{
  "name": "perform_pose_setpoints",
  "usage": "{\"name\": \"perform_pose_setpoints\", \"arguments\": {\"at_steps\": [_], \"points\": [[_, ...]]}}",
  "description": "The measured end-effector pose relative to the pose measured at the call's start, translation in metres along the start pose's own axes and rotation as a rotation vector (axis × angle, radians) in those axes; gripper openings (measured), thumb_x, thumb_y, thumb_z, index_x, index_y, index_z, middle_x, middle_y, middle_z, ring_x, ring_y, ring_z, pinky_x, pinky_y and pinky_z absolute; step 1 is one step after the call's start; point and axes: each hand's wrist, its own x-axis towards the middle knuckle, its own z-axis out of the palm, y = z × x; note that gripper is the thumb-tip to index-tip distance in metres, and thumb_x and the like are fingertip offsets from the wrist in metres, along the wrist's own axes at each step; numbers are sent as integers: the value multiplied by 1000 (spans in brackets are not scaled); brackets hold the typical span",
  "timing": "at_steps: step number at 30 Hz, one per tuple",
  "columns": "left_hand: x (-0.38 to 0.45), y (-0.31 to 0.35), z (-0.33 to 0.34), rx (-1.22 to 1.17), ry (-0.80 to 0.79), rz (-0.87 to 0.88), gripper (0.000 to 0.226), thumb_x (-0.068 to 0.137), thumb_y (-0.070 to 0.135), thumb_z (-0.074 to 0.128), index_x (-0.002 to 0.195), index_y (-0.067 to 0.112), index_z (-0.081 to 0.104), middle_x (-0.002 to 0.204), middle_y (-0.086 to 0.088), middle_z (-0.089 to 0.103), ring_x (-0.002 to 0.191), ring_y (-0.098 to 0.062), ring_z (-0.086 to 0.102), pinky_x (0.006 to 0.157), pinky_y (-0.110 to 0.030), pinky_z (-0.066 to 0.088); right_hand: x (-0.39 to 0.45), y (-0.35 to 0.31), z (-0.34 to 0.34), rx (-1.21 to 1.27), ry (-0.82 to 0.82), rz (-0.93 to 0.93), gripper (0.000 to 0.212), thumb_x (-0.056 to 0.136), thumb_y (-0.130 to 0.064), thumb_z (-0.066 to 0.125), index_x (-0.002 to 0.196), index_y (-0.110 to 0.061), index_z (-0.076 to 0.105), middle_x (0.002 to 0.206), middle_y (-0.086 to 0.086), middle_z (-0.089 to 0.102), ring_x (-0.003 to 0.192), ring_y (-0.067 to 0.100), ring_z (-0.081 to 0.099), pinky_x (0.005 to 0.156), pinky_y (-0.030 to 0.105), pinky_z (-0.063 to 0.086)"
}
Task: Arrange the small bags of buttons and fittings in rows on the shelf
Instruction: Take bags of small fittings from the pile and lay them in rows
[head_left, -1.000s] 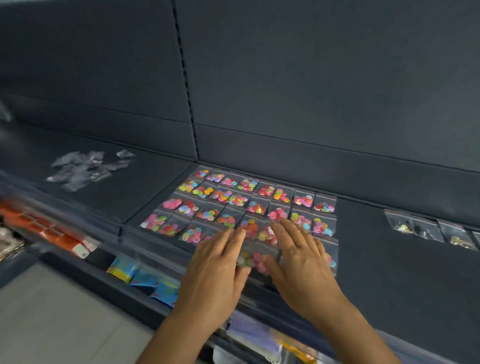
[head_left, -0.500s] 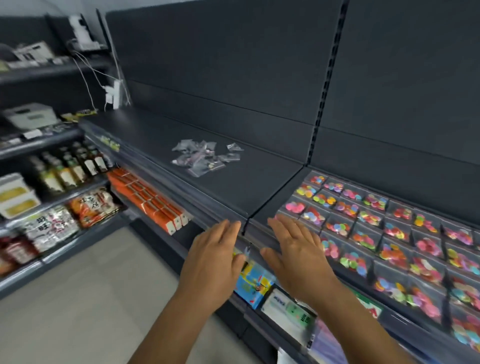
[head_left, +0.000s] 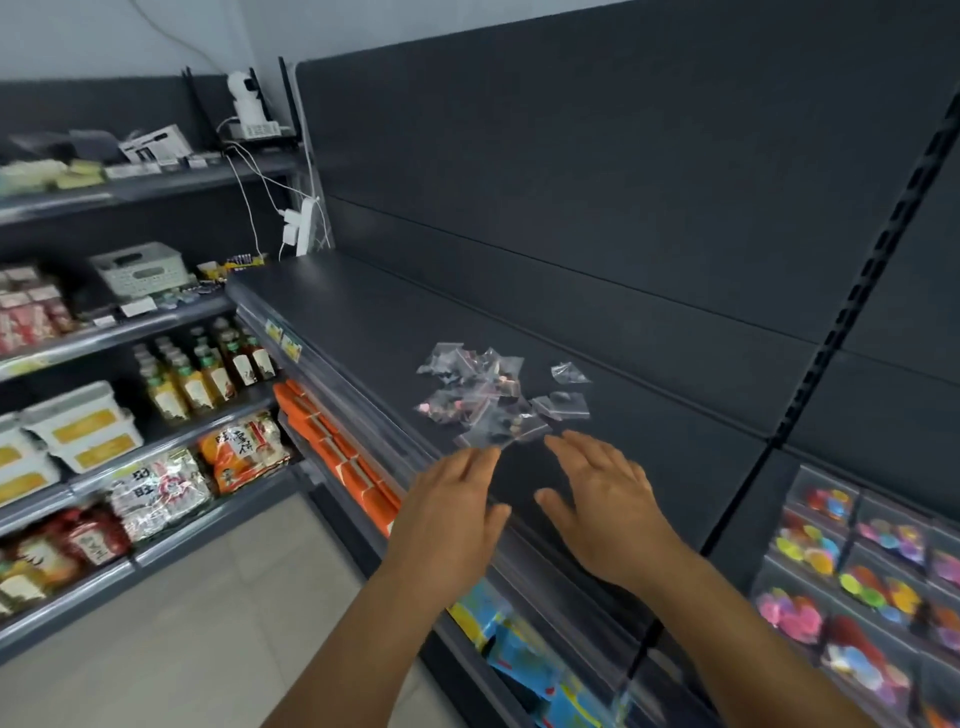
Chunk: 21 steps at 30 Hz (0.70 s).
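Both hands reach, flat and empty, toward the loose heap of bags.

Your left hand (head_left: 451, 512) and right hand (head_left: 605, 506) hover side by side over the front edge of the dark shelf (head_left: 374, 332), fingers straight and spread, gripping nothing; whether the fingertips touch the shelf you cannot tell. The pile of small clear bags (head_left: 488, 397) lies just beyond your fingertips at 12 o'clock, jumbled and overlapping, with two bags strayed to about 1 o'clock. The finished rows of coloured button bags (head_left: 852, 571) sit on the next bay at 4 o'clock. The bags look slick and light, so I judge a flat sweep could push some off the front lip at 6 o'clock or slide them under one another. Pinching blindly may lift two at once.
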Motion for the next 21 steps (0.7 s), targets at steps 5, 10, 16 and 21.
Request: {"name": "perform_pose_setpoints", "arguments": {"at_steps": [5, 10, 16, 21], "points": [[62, -24, 19, 1, -44, -19, 59, 98, 37, 43, 150, 20, 20, 154, -1, 27, 140, -19, 26, 115, -34, 25, 67, 20, 7, -6, -7, 62, 60, 98, -40, 38, 150, -25, 14, 158, -3, 13, 145, 18, 11, 117, 38, 12], [102, -43, 37, -19, -55, -75, 57, 97, 36, 44, 149, 20, 24, 148, -5, 35, 136, -23, 30, 113, -36, 28, 109, 41, 16, 14, -17, 176, 54, 100, -30, 36, 150, -23, 18, 158, 1, 13, 144, 24, 14, 118, 39, 16], [125, -53, 45, -47, 5, -52, 54, 95, 37, 49, 144, 21, 34, 136, -3, 46, 126, -22, 35, 107, -31, 31, 118, 49, 26, -29, -38, 228, 46, 96, -30, 44, 141, -23, 40, 149, -2, 34, 135, 23, 29, 112, 36, 27], [136, -61, 46, -202, 39, 9, 45, 90, 28, 60, 133, 22, 48, 98, 9, 68, 109, -15, 44, 96, -27, 37, 104, 38, 24, 8, 12, 174, 20, 92, -25, 50, 95, -19, 69, 98, 1, 57, 104, 23, 53, 85, 31, 46]]}}
